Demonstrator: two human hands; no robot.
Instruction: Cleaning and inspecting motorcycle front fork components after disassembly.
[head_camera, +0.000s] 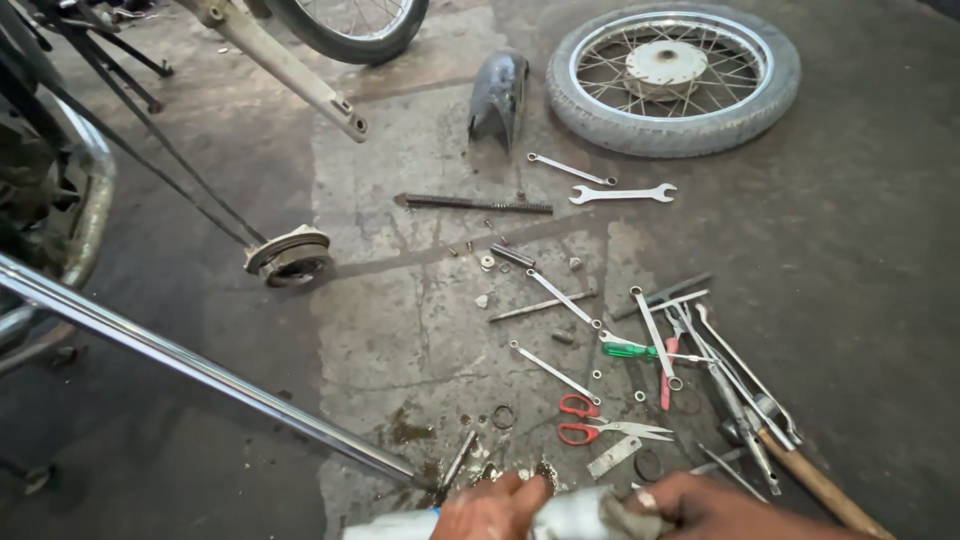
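A pale, whitish tube (570, 515) lies roughly crosswise at the bottom of the view, gripped by both hands. The left hand (492, 510) wraps around its middle, fingers curled over the top. The right hand (715, 508) closes on its right end, where a crumpled grey rag (622, 518) is pressed against it. A blue band (434, 514) marks the tube just left of the left hand, and its far-left part juts out bare.

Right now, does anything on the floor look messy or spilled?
Yes. Spanners, red-handled scissors and small bolts lie scattered loosely over the concrete floor. Dark wet-looking stains spot the floor near the chrome tube, like something leaked. A wheel lies flat, off any bike.
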